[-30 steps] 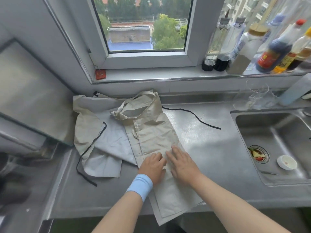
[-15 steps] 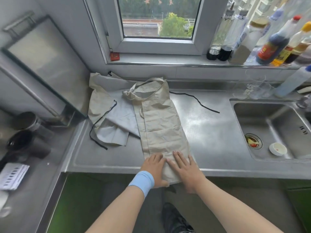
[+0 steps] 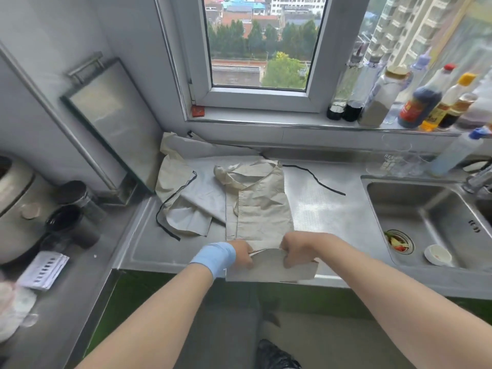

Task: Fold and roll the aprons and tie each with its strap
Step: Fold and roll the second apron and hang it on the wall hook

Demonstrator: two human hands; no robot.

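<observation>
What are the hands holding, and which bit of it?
Both hold the folded beige apron at its near end: the left hand grips its left side, the right hand its right side.

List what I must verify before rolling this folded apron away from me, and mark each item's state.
1. Grip: left hand and right hand both hold the near end of the folded apron: ok.
2. Start: near end raised into a curl off the counter: ok.
3. Flatness: not ok, the neck loop is bunched at the far end.
4. Tie: black strap lies free on the right: ok.
5. Path: second apron clear of the strip's left edge: cannot tell.
</observation>
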